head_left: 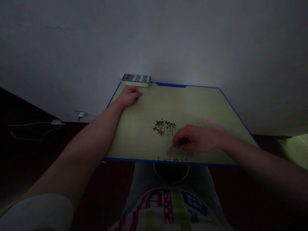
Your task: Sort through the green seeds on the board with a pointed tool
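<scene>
My right hand [192,138] is closed on a thin, curved, see-through piece [171,149], held low over the near part of the tabletop; its exact kind is too dim to make out. Just beyond and to the left of these fingers lies a loose pile of small brown seeds or beans [164,127]. A few more of the same grains [176,159] are scattered along the near edge. Over at the far left of the table, my left hand [130,96] rests with its fingers curled in, and nothing shows in it.
The pale yellow tabletop [144,109] has a blue rim and stands against a wall. At its far left corner is a box with a dark printed top [136,80]. A round dark container [171,173] sits between my legs below the near edge. Cables and a plug [81,114] are at left.
</scene>
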A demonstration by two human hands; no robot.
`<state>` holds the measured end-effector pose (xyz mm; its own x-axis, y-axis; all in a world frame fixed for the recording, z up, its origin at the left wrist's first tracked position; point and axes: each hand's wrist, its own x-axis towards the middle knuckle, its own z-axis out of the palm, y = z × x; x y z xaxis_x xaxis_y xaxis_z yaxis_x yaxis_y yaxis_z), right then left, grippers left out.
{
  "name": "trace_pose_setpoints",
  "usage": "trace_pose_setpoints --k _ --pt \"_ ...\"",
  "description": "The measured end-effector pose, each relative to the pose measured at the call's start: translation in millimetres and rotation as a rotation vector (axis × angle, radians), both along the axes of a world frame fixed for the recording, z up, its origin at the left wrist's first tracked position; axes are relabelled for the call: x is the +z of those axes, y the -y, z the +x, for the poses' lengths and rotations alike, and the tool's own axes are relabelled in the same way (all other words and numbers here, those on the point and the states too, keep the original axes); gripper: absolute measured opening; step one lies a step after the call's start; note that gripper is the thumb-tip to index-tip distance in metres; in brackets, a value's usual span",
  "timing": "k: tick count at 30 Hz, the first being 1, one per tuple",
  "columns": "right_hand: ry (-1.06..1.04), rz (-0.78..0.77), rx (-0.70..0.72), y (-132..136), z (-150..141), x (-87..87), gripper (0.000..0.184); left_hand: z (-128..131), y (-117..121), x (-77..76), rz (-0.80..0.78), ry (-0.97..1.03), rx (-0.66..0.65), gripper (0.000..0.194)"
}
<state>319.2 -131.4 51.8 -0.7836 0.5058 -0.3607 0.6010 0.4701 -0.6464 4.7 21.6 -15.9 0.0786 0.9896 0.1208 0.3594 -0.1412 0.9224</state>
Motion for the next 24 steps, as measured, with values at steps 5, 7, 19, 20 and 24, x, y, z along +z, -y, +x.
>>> trace_pose_setpoints --k 5,7,19,20,24 --pt "-0.114 0.055 0.233 -5.9 -65.3 8.5 0.025 -0.6 -1.8 -1.4 0.012 0.000 0.002 0.024" --pt "-0.082 0.112 0.360 -3.7 -92.8 8.9 0.030 -0.7 -2.5 -1.8 0.017 -0.006 0.001 0.024" --pt "0.150 0.188 0.325 -2.2 -49.8 0.5 0.034 -1.9 -7.7 -6.7 0.005 0.037 -0.007 0.023" --pt "0.152 0.181 0.286 -1.9 -41.0 -0.3 0.033 -2.2 -7.9 -7.1 0.009 0.042 -0.008 0.023" --pt "0.121 0.162 0.121 6.7 -11.4 -4.2 0.032 -0.9 -6.0 -4.4 0.007 0.033 0.002 0.022"
